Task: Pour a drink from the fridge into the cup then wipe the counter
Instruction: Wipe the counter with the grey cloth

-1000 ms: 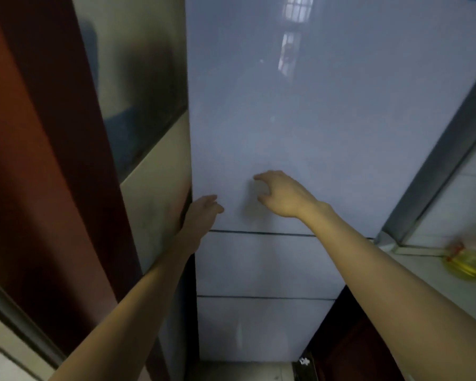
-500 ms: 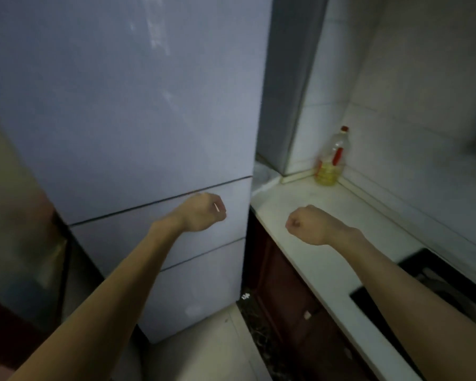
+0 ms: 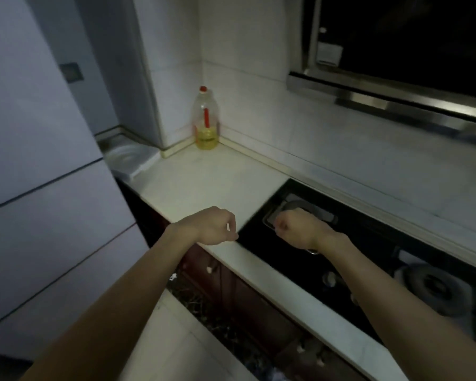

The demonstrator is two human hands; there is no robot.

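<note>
Pale grey-blue and glossy, the fridge [image 3: 39, 160] fills the left side, standing upright with its long axis vertical and its doors closed; dark seams part the tall upper door from two lower fronts. Its right edge stands just beside the left end of the white counter [image 3: 204, 182], whose long axis runs from the tiled back corner toward the lower right, along the wall. The counter's front edge cuts diagonally across the view above dark wooden cabinets [image 3: 231, 284], and a strip of pale floor [image 3: 162, 339] lies between cabinets and fridge. A steel-and-black range hood [image 3: 396, 64] hangs at upper right over a black glass hob [image 3: 368, 243] sunk into the counter, leaving a bare stretch of white top between hob and corner. The left hand [image 3: 212, 226] hovers over the counter's front edge, fingers curled in toward the thumb, nothing in them. The right hand [image 3: 297, 229] is a closed fist over the hob's near-left corner, holding nothing. A clear bottle [image 3: 206, 125] with a red cap and a little yellow liquid stands upright in the back corner, well apart from both hands
</note>
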